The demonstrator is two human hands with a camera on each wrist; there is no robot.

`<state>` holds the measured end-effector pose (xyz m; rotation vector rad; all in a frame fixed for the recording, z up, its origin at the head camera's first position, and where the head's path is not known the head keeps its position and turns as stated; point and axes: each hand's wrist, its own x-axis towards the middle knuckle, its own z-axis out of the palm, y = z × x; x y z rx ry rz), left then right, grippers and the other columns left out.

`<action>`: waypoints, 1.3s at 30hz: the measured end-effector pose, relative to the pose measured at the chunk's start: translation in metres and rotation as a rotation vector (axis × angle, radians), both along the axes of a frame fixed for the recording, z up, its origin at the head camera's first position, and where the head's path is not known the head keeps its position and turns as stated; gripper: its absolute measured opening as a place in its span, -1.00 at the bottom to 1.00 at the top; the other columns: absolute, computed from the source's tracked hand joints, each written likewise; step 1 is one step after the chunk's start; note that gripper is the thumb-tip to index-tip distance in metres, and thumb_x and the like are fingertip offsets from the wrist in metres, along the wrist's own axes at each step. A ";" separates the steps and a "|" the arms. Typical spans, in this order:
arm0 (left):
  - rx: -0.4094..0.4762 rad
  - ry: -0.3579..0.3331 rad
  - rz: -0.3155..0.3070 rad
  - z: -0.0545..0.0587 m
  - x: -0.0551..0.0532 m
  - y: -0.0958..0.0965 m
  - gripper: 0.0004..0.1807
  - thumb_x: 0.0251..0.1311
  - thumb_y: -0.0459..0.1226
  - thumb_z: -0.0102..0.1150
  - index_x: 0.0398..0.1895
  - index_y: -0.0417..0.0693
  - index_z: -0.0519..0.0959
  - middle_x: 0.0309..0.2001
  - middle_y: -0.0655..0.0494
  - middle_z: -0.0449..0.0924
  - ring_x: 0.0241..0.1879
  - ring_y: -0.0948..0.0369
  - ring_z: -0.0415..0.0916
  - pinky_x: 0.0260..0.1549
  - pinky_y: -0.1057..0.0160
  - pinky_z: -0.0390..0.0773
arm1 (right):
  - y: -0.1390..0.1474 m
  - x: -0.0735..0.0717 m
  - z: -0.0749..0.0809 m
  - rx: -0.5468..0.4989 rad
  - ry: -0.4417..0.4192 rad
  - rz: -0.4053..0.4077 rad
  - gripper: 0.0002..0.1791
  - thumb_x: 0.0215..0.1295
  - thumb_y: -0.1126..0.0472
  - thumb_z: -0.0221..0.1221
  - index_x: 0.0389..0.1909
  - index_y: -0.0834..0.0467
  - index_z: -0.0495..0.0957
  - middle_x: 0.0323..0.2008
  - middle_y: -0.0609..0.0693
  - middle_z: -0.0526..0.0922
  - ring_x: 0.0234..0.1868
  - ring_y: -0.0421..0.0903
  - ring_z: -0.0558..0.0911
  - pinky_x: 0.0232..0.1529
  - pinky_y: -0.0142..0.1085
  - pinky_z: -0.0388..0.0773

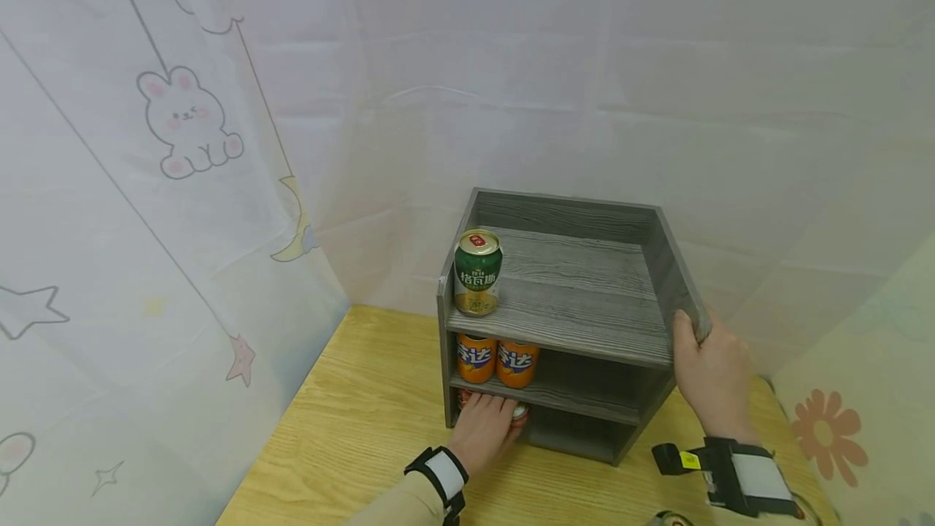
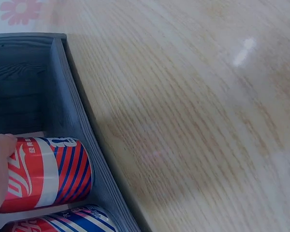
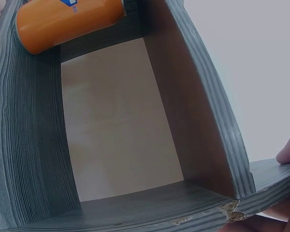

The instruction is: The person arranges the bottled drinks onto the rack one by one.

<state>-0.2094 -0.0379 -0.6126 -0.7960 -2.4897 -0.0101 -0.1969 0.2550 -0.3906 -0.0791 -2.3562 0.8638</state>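
A grey wooden shelf [image 1: 577,339] stands on the table with three levels. My left hand [image 1: 482,433] reaches into the bottom level and holds a red, white and blue striped can [image 2: 50,174]. Beside it, a second striped can [image 2: 89,217] is partly cut off in the left wrist view. My right hand [image 1: 714,372] grips the shelf's right side panel [image 1: 675,282], thumb on the inner face. Two orange cans [image 1: 476,360] stand at the left of the middle level. A green and gold can [image 1: 478,274] is upright on the top level, at the left.
The wood-grain table [image 1: 351,420] carries the shelf. At the bottom edge of the head view, a can top [image 1: 672,519] shows near my right wrist. A pale printed curtain [image 1: 409,104] hangs behind and on both sides.
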 end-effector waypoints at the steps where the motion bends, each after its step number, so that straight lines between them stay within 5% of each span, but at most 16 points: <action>1: -0.005 -0.007 0.008 0.001 0.000 0.000 -0.57 0.22 0.08 0.39 -0.01 0.07 0.55 -0.20 0.19 0.62 -0.20 0.20 0.58 -0.17 0.17 0.56 | 0.000 0.000 0.000 -0.001 -0.003 -0.001 -0.58 0.59 0.06 -0.09 -0.52 0.16 0.24 -0.75 -0.01 0.14 -0.77 -0.12 0.05 -0.76 -0.30 -0.03; 9: -0.063 -0.053 0.051 0.006 -0.002 0.004 -0.51 0.20 0.01 0.44 0.13 0.07 0.57 -0.06 0.17 0.67 -0.08 0.20 0.62 -0.05 0.14 0.58 | -0.001 0.001 0.002 -0.009 -0.014 -0.006 -0.59 0.59 0.06 -0.09 -0.50 0.17 0.25 -0.75 -0.01 0.14 -0.78 -0.11 0.07 -0.77 -0.30 -0.02; 17: -0.075 -0.085 0.073 0.006 -0.004 0.005 -0.69 0.21 0.07 0.41 -0.11 0.17 0.64 -0.34 0.23 0.67 -0.34 0.22 0.62 -0.33 0.21 0.54 | 0.000 0.000 0.002 -0.013 -0.028 -0.008 -0.61 0.59 0.04 -0.10 -0.45 0.18 0.28 -0.74 0.00 0.15 -0.78 -0.09 0.09 -0.77 -0.29 0.00; 25: -0.131 -0.153 0.083 0.011 -0.006 0.002 -0.71 0.23 0.01 0.41 -0.03 0.23 0.64 -0.32 0.24 0.66 -0.35 0.24 0.61 -0.38 0.23 0.54 | 0.000 0.000 0.001 0.004 -0.013 -0.006 -0.59 0.59 0.05 -0.09 -0.49 0.17 0.26 -0.75 0.00 0.15 -0.78 -0.10 0.07 -0.77 -0.29 0.00; 39: -0.114 -0.064 0.064 0.007 -0.013 -0.005 -0.77 0.23 0.01 0.41 -0.09 0.27 0.70 -0.37 0.30 0.67 -0.36 0.27 0.60 -0.39 0.25 0.56 | -0.001 0.000 0.001 -0.010 -0.004 0.002 -0.59 0.59 0.07 -0.09 -0.51 0.17 0.23 -0.73 -0.01 0.13 -0.76 -0.13 0.05 -0.76 -0.31 -0.01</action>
